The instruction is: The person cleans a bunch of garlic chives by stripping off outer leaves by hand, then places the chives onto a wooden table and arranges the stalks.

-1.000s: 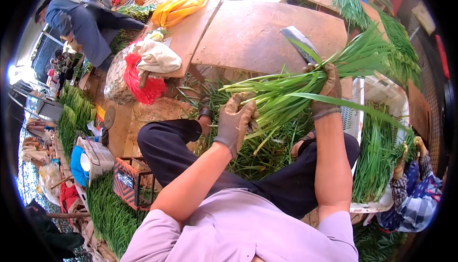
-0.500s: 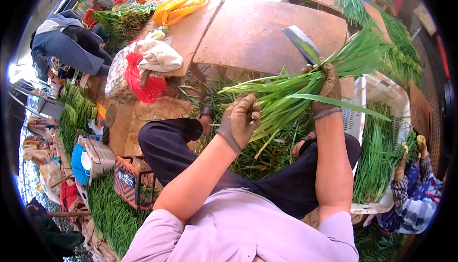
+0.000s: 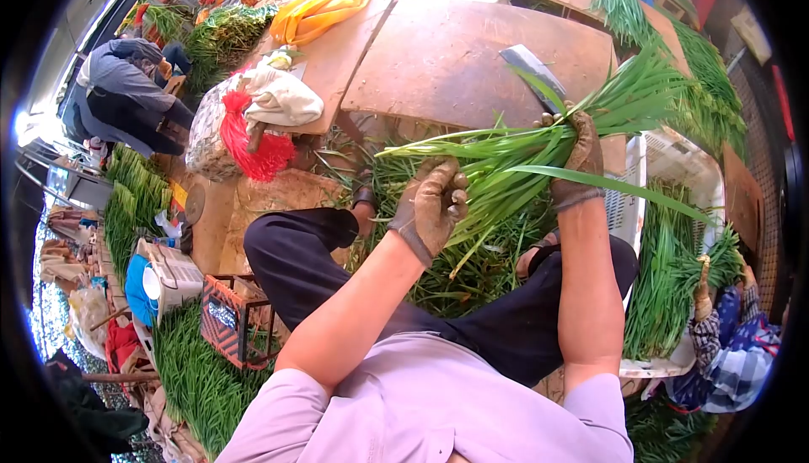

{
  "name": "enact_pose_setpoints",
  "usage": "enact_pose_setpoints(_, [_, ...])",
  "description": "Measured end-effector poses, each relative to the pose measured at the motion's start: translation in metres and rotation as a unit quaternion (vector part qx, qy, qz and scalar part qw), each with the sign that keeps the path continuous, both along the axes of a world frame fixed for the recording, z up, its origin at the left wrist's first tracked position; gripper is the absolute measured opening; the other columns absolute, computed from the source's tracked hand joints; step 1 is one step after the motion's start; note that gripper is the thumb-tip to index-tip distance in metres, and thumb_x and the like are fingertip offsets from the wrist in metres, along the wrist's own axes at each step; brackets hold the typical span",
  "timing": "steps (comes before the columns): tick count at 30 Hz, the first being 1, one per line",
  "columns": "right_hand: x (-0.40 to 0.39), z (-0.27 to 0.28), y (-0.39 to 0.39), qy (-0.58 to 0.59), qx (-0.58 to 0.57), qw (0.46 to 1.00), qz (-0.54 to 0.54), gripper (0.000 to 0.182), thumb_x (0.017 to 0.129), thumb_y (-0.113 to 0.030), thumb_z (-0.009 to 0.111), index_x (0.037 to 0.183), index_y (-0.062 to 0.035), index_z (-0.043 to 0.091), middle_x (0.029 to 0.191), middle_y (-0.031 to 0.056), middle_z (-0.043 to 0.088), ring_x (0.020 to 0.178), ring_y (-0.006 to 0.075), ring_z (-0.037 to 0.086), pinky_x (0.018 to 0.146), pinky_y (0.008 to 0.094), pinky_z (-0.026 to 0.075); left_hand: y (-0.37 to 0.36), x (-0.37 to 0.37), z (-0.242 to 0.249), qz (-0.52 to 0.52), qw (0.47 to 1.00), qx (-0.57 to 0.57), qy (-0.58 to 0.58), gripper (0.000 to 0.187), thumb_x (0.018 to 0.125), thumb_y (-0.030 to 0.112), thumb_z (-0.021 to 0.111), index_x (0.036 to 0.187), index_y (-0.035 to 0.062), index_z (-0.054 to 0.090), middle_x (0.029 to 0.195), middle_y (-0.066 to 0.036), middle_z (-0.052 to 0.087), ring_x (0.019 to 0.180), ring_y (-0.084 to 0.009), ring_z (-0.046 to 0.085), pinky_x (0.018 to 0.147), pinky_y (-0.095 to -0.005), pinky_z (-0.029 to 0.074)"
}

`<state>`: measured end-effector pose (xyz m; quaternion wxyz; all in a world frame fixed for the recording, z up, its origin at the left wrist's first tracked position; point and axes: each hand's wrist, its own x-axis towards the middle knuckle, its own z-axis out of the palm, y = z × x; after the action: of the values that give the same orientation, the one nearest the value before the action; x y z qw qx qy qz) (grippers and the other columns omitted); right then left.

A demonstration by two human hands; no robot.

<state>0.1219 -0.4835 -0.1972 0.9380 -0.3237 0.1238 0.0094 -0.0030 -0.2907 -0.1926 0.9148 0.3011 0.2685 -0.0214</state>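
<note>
My right hand [image 3: 581,160], in a dirty brown glove, is wrapped round a bunch of long green leaves [image 3: 522,155], whose broad tips fan out to the upper right. At the lower left side of the bunch is my left hand [image 3: 434,202], gloved too, its fingers curled in against the leaf ends; what they hold, if anything, is hidden. A wide knife blade [image 3: 533,74] lies on the wooden board [image 3: 472,50] just beyond my right hand. Loose leaves [image 3: 459,282] are heaped below, between my legs.
Red string [image 3: 253,147] and a pale cloth [image 3: 282,96] lie left of the board. A white crate [image 3: 712,181] of leaves stands at right, with a co-worker's arms [image 3: 704,311] beside it. Another person [image 3: 126,96] sits at upper left. A small basket [image 3: 236,324] stands at lower left.
My left hand has shifted slightly, still curled. The person at upper left has straightened up somewhat. The co-worker's hands at right have moved over the leaves in the crate.
</note>
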Motion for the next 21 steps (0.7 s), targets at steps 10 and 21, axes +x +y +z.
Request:
enact_pose_setpoints(10, [0.008, -0.015, -0.002, 0.013, -0.04, 0.999, 0.011, 0.018, 0.094, -0.021, 0.061, 0.103, -0.0051, 0.06, 0.085, 0.0129, 0.067, 0.08, 0.027, 0.067, 0.075, 0.0386, 0.057, -0.002, 0.0, 0.005, -0.003, 0.996, 0.067, -0.056, 0.016, 0.095, 0.007, 0.066, 0.109, 0.0123, 0.061, 0.09, 0.001, 0.058, 0.08, -0.0111, 0.057, 0.059, -0.0235, 0.045])
enact_pose_setpoints(21, [0.001, -0.012, 0.004, 0.009, -0.001, 0.999, 0.035, 0.015, 0.094, -0.017, 0.063, 0.104, -0.0051, 0.059, 0.087, 0.0108, 0.063, 0.082, 0.0283, 0.068, 0.077, 0.0419, 0.059, 0.013, 0.006, 0.008, -0.035, 0.945, 0.325, 0.022, 0.013, 0.091, 0.01, 0.064, 0.099, 0.0003, 0.06, 0.073, -0.007, 0.064, 0.055, -0.0154, 0.06, 0.049, -0.0274, 0.047])
